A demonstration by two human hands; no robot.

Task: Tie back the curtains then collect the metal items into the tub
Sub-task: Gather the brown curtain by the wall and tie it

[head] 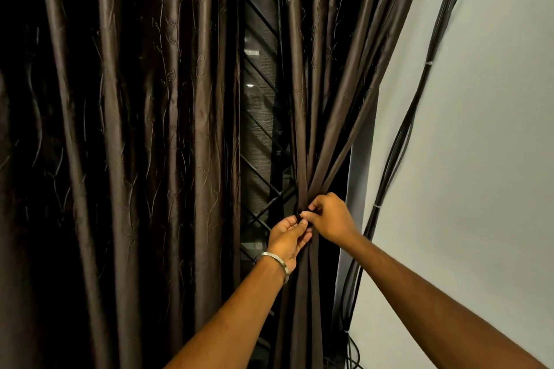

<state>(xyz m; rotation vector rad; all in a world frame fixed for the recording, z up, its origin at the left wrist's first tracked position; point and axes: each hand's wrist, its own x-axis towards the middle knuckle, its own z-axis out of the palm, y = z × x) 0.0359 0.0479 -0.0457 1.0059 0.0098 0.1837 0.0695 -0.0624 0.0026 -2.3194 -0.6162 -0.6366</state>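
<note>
Both hands are working at the gathered waist of the right-hand curtain (326, 93) — the left hand (287, 238) and right hand (328, 219) are pinching closed on something dark there, probably a tie-back, though I cannot tell. The left curtain (126, 135) is hanging loose, so next comes securing this knot — no tub or metal items are showing

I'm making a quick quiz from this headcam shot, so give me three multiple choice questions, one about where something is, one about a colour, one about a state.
1. Where does the cable bundle run?
A. Down the wall right of the right curtain
B. Across the left curtain
C. Between the curtains

2. What colour are the curtains?
A. White
B. Dark brown
C. Red

3. How is the right curtain?
A. Hanging flat
B. Gathered into a bunch
C. Taken down

Answers: 1 A, the cables hang against the pale wall. 2 B, both panels are brown. 3 B, the left hand and right hand pinch its gathered folds.
</note>
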